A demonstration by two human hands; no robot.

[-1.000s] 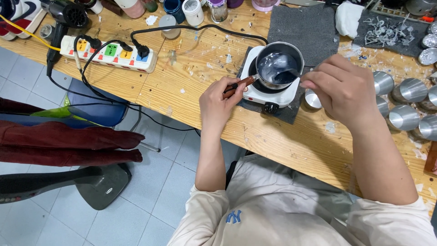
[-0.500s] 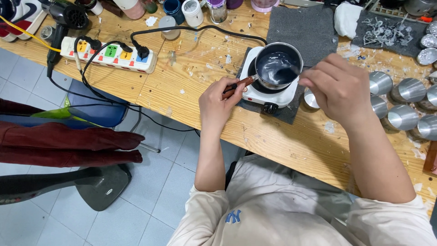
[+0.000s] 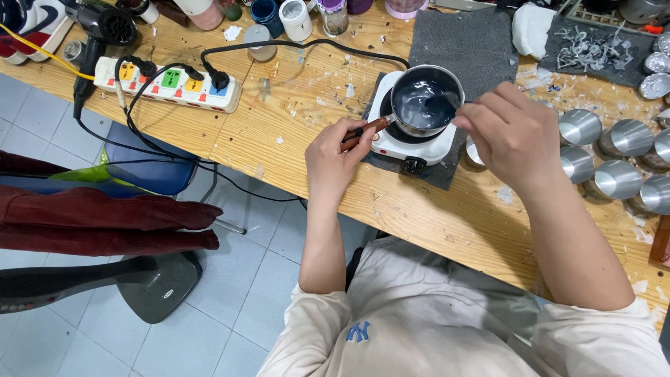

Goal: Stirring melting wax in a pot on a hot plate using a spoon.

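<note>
A small steel pot [image 3: 426, 98] of pale melted liquid sits on a white electric hotplate [image 3: 408, 143] on a wooden workbench [image 3: 293, 132]. My left hand [image 3: 335, 157] grips the pot's brown wooden handle [image 3: 368, 130]. My right hand [image 3: 513, 136] is closed around a dark spoon [image 3: 441, 105] whose bowl dips into the liquid at the pot's right side. The spoon's shaft is mostly hidden by my fingers.
Several metal cups [image 3: 614, 157] stand to the right. A white power strip [image 3: 167, 82] with black plugs lies at the left, a hair dryer [image 3: 101, 31] behind it. Jars [image 3: 296, 17] line the back edge. A grey mat [image 3: 464, 38] lies behind the hotplate, a chair [image 3: 91, 223] below left.
My right hand has shifted slightly left and the spoon has moved within the pot. The left hand keeps its hold on the handle.
</note>
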